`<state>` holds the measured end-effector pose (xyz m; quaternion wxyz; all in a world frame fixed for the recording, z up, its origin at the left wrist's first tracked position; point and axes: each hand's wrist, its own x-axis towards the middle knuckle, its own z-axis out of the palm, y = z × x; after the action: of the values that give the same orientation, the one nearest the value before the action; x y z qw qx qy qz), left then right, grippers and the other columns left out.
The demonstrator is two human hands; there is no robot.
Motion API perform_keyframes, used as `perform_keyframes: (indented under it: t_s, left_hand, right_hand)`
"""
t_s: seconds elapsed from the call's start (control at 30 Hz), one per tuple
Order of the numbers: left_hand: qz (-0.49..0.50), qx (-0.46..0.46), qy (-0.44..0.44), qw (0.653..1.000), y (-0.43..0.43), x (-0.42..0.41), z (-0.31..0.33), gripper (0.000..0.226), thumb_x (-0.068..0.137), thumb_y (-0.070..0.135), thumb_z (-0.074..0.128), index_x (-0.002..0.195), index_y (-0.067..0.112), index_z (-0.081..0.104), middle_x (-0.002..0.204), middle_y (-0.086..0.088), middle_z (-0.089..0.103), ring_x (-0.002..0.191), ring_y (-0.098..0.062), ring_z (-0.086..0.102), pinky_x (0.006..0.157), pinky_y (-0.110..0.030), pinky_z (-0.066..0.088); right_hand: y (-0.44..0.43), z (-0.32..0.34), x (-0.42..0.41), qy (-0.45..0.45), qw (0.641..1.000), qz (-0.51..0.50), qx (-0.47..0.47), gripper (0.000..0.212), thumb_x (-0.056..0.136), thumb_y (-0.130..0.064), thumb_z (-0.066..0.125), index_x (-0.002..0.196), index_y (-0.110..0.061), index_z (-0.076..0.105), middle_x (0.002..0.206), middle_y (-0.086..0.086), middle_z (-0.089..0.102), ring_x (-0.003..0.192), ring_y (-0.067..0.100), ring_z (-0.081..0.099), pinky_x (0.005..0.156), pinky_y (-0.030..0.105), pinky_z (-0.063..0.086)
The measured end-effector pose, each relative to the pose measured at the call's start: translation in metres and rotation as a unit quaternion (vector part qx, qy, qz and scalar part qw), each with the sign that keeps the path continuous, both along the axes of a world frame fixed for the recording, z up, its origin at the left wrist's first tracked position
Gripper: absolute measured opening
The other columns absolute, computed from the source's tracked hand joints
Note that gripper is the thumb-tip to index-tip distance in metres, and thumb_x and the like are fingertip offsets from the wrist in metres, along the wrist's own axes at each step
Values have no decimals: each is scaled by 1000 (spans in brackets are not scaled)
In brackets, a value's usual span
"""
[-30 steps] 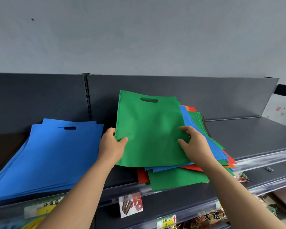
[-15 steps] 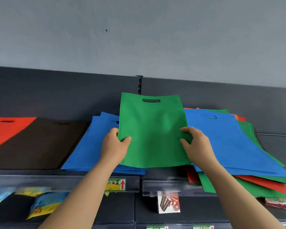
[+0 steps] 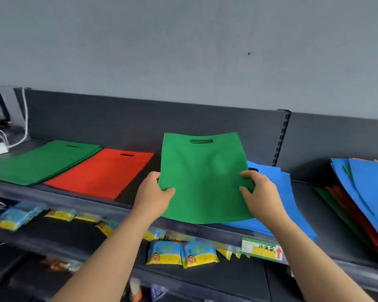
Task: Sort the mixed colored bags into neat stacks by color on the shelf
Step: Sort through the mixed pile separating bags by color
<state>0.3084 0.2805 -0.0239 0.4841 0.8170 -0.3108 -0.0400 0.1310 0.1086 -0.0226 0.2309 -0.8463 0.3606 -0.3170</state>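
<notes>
Holding one green bag (image 3: 202,177) between two hands: left hand (image 3: 152,196), right hand (image 3: 259,195).

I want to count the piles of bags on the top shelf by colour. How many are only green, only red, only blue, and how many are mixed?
Green pile: 1
Red pile: 1
Blue pile: 1
Mixed pile: 1
Total: 4 piles, without the green bag that the left hand and right hand hold.
</notes>
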Motion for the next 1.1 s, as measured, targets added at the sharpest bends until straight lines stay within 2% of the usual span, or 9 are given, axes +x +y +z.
perform_keyframes:
  t_s: [0.13,0.23,0.33,0.43,0.57,0.67,0.8,0.93,1.1]
  left_hand:
    - [29,13,-12,999,48,45,-1,25,85,14,65,102,23,49,97,6,57,75,-11,54,55,-23,35]
    - [52,15,-5,999,80,76,-5,26,86,14,65,107,21,51,100,5,57,83,-15,55,60,-27,39]
    - [73,12,15,997,106,107,-12,26,87,14,65,108,20,51,100,5,58,85,-16,56,61,-27,40]
    - [93,14,26,995,127,141,-18,25,88,14,64,107,21,51,101,5,58,83,-13,55,56,-22,38]
    - [119,19,29,992,143,186,-23,24,88,14,64,107,21,51,103,5,59,78,-7,55,57,-23,41]
    - [144,31,26,989,152,223,-27,30,89,15,64,116,17,51,110,3,59,71,0,50,58,-23,41]
    - [174,49,20,983,163,276,-28,49,89,20,64,133,13,45,126,-2,56,74,-4,55,65,-26,45]
    - [187,38,14,981,174,321,-30,38,89,17,64,123,15,49,113,1,60,74,-3,53,56,-20,39]
    - [185,32,25,982,196,376,-32,32,88,15,65,117,16,51,103,2,60,77,-10,58,62,-25,44]
  right_hand:
    - [38,-7,53,-4,1000,29,7,35,91,-11,55,126,-17,52,121,5,56,92,20,55,80,39,51]
    - [63,-13,91,-6,998,55,9,36,91,-11,56,126,-17,52,122,5,56,82,17,55,75,36,51]
    - [82,-19,130,1,997,79,3,36,90,-11,57,126,-18,53,124,4,55,88,15,52,79,31,47]
    - [95,-21,171,3,995,104,1,37,89,-10,58,125,-16,55,124,3,56,93,13,50,82,26,42]
    - [105,-22,228,8,991,131,-1,37,88,-10,58,124,-17,55,122,4,56,97,20,55,84,31,45]
    - [111,-25,272,6,988,153,-4,37,89,-10,58,125,-17,55,121,3,56,96,19,55,84,31,46]
    - [117,-30,331,-1,984,176,-7,38,87,-9,59,124,-15,55,123,3,56,111,20,53,93,30,42]
    - [124,-36,385,4,982,189,-18,39,86,-10,60,124,-16,55,125,2,56,115,19,52,95,28,39]
    - [143,-40,441,22,982,188,-23,39,85,-9,61,123,-15,56,123,4,57,115,22,52,95,29,38]
